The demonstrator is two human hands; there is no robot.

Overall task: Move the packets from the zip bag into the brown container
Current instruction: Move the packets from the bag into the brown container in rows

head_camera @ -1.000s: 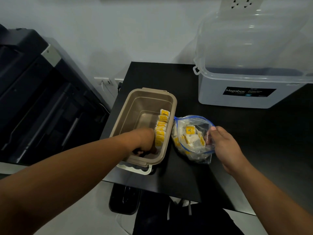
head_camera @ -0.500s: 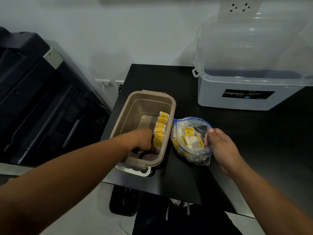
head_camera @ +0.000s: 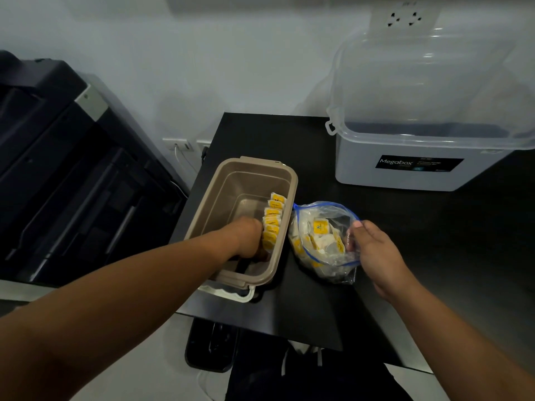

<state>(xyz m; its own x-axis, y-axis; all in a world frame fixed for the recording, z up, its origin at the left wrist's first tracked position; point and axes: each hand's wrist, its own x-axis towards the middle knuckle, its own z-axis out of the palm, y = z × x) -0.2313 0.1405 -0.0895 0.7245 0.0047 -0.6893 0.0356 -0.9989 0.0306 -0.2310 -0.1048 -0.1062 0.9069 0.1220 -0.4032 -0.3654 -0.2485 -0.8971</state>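
The packets (head_camera: 273,218) look light, flat, slick: pinch several by their edges. About seven stand in a row just beside the left hand (head_camera: 249,237), inside the one brown container (head_camera: 254,164) — its fingers are hidden, so I cannot tell its grip. The right hand (head_camera: 373,253) pinches the rim of the one limp zip bag (head_camera: 321,241) — many more lie heaped just left of that pinch, too jumbled to count

brown container (head_camera: 285,180): smooth matt plastic
zip bag (head_camera: 337,218): clear, crinkled, glossy film
packets (head_camera: 272,219): yellow-and-white wrappers, slight sheen
tabletop (head_camera: 434,241): black, smooth, faintly reflective
storage box (head_camera: 405,175): grey plastic, translucent glossy lid
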